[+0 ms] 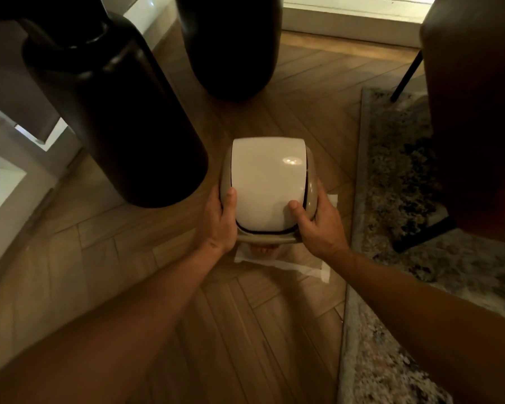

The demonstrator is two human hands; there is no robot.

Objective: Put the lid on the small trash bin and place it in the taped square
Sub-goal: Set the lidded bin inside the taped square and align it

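Observation:
A small beige trash bin with its white swing lid on top sits low over the wooden floor, seen from straight above. My left hand grips the bin's left side with the thumb on the lid. My right hand grips the right side, thumb pressed on the lid too. White tape strips of the marked square show under the bin's near edge and at its right. The bin hides the rest of the square. I cannot tell whether the bin touches the floor.
Two tall dark vases stand close by: one just left of the bin, one behind it. A speckled rug borders the right side, with a dark chair on it. Herringbone wood floor lies around.

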